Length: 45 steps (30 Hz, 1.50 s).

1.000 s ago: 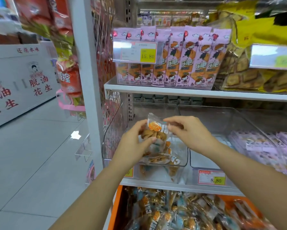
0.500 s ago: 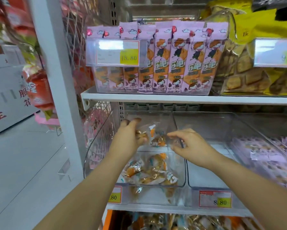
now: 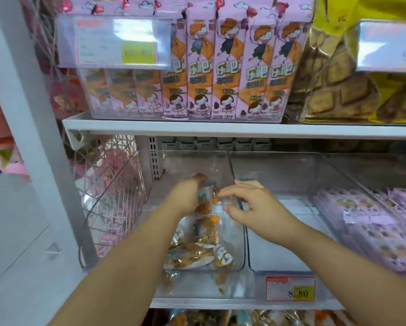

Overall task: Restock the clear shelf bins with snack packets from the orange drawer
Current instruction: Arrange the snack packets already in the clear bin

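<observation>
Both my hands reach into a clear shelf bin [image 3: 240, 231] on the middle shelf. My left hand [image 3: 185, 196] grips a clear snack packet [image 3: 208, 202] with orange print, held upright inside the bin. My right hand [image 3: 249, 203] pinches the same packet at its right edge. Below the held packet, several like packets [image 3: 197, 245] lie piled at the bin's front. A strip of snack packets in the drawer [image 3: 220, 318] shows at the bottom edge; the orange drawer itself is out of view.
A second clear bin [image 3: 291, 260] to the right holds nothing visible and carries an 8.80 price tag [image 3: 291, 289]. Purple packets [image 3: 373, 222] fill the bin further right. Pink boxes [image 3: 220, 67] stand on the upper shelf. A white upright post [image 3: 32, 114] and wire rack [image 3: 112, 196] stand left.
My view has moved closer and lower-left items have dropped out. Both hands carried the packet from above the bin's front deeper into the bin, behind the pile.
</observation>
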### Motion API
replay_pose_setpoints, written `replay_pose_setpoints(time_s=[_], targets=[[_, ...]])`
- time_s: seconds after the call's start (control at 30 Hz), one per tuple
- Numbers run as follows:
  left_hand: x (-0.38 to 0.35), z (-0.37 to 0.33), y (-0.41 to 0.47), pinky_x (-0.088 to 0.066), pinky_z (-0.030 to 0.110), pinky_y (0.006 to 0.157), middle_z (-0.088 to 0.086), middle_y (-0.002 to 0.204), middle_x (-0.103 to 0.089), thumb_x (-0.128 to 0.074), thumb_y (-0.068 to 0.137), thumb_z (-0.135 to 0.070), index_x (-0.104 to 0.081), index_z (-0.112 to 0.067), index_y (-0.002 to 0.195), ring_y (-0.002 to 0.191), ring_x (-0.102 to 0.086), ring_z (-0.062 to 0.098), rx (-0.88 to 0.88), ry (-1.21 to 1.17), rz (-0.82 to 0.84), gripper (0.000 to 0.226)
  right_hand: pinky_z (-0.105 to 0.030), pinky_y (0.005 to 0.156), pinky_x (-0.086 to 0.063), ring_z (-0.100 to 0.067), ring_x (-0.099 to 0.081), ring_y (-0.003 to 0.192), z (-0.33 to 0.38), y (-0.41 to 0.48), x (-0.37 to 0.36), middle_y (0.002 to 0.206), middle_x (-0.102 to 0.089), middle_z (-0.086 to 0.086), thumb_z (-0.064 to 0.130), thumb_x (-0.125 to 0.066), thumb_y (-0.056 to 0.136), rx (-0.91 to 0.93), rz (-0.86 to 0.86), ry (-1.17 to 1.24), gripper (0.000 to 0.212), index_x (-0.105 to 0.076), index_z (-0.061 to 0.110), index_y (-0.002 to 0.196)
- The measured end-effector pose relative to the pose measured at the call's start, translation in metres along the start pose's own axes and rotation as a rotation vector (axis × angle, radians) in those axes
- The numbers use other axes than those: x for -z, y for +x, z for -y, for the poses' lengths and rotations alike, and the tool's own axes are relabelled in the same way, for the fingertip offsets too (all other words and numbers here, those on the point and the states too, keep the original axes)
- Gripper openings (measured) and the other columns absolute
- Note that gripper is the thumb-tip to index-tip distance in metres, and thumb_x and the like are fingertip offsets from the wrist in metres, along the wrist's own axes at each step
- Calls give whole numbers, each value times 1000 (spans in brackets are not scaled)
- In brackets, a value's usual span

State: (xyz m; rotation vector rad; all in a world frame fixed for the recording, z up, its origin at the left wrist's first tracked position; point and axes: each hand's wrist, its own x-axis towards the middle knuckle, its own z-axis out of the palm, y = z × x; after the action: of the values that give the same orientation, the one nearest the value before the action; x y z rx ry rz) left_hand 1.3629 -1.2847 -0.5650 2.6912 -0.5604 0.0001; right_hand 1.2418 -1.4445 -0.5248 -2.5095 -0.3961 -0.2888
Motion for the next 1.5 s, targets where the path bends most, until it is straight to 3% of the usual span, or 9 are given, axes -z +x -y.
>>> replay_pose_setpoints(time_s=[0.23, 0.33, 0.5, 0.77, 1.0, 1.13, 1.3, 1.43, 1.5], targets=[[3, 21, 0, -38, 26, 98, 10, 141, -47, -69, 86, -32, -46, -13, 139, 127, -46, 24, 159, -2, 16, 60, -22, 110, -22, -2, -25, 134, 0, -2, -2, 114, -49, 28, 27, -55, 93, -14, 2, 57, 28, -62, 31, 120], [-3, 17, 6, -41, 30, 95, 16, 139, -46, -64, 89, -36, -32, -15, 145, 124, -48, 28, 212, 80, 47, 67, -26, 112, -23, -3, -25, 135, -1, -3, -3, 122, -54, 23, 27, -56, 93, -20, 1, 63, 29, -62, 30, 120], [-9, 11, 14, -45, 31, 84, 18, 134, -48, -66, 88, -19, -19, -9, 148, 119, -52, 32, 328, 52, 111, 76, -23, 111, -22, -2, -25, 134, -2, -2, -4, 125, -54, 21, 26, -55, 93, -7, -9, 75, 28, -63, 30, 120], [-19, 2, 4, -42, 32, 84, 21, 120, -49, -68, 82, -7, -39, -5, 131, 106, -55, 36, 45, -117, -126, 57, -13, 102, -18, -4, -26, 133, -4, -2, -4, 125, -56, 18, 25, -55, 93, 18, -14, 38, 28, -63, 28, 121], [-23, 7, 12, -38, 24, 72, 17, 109, -63, -67, 85, -8, -36, -5, 133, 101, -60, 31, 127, -213, -183, 58, -19, 107, -24, -3, -28, 131, -5, -1, -5, 117, -53, 25, 25, -56, 93, 17, -14, 55, 26, -65, 29, 118], [-10, 2, 6, -42, 25, 76, 16, 117, -62, -71, 85, -18, -6, -9, 151, 109, -59, 28, 207, -223, -77, 93, -20, 107, -26, -3, -29, 129, -5, -2, -4, 120, -56, 21, 25, -56, 93, 6, -16, 89, 26, -65, 29, 117], [12, 0, -28, -44, 30, 86, 6, 130, -56, -65, 86, -45, -54, -13, 131, 115, -54, 23, 145, 235, 223, 56, -21, 107, -28, -5, -30, 128, -3, -3, -5, 118, -54, 21, 24, -56, 94, -10, -18, 97, 25, -65, 28, 117], [12, -7, -48, -39, 34, 94, 2, 126, -58, -53, 83, -67, -59, -14, 121, 116, -53, 22, 188, 458, 454, 65, -21, 105, -27, -4, -29, 128, -1, -3, -6, 113, -50, 25, 24, -54, 94, -21, -14, 75, 25, -65, 28, 116], [6, -9, -47, -37, 37, 94, 3, 107, -62, -49, 84, -69, -59, -14, 90, 107, -55, 23, 210, 492, 465, 57, -19, 104, -25, -4, -29, 127, 0, -3, -5, 113, -49, 25, 24, -54, 95, -22, -9, 59, 25, -65, 28, 117]])
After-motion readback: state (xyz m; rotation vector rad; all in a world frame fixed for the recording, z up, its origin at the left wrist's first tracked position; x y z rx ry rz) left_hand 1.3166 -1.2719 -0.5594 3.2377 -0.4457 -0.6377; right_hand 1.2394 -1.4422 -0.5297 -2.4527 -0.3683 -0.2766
